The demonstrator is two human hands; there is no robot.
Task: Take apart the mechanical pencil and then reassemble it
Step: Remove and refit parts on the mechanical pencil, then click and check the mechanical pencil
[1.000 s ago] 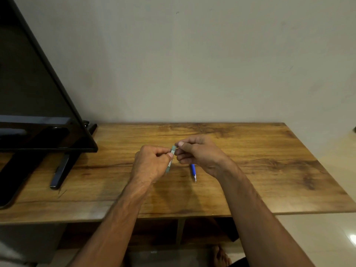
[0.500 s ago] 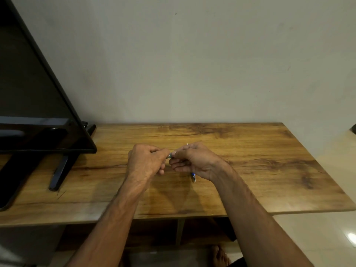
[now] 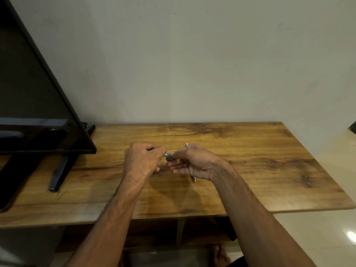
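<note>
Black television (image 3: 38,93) stands at the left end of the wooden bench (image 3: 269,170). Above the middle, our left hand (image 3: 143,160) curls its fingers (image 3: 160,151) round one end of a short pale-green pencil part (image 3: 166,155), and our right hand (image 3: 192,163) pinches the other end with thumb and fingers. Under the right wrist a thin silvery tip (image 3: 193,179) shows on the wood.

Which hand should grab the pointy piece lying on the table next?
Probably the right hand. It hovers directly over the pointy piece, whose tip pokes out beneath the wrist. The left hand is farther off; both pinch the small green part.
</note>
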